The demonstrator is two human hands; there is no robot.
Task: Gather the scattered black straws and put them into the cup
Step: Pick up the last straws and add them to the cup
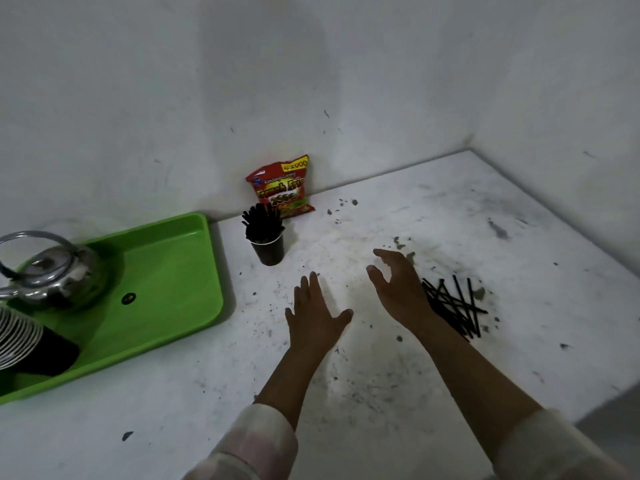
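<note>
A dark paper cup [268, 251] stands on the white counter near the back wall, with a bunch of black straws [261, 221] sticking out of it. Several loose black straws [457, 306] lie criss-crossed on the counter at the right. My right hand [394, 285] hovers just left of that pile, fingers apart and curved, holding nothing; its wrist hides part of the pile. My left hand [317, 313] is spread flat over the counter's middle, empty, below and to the right of the cup.
A green tray [166, 271] at the left holds a metal kettle [55, 271] and a stack of cups [24, 344] lying on its side. A red snack bag [280, 185] leans on the wall behind the cup. Walls close the back and right.
</note>
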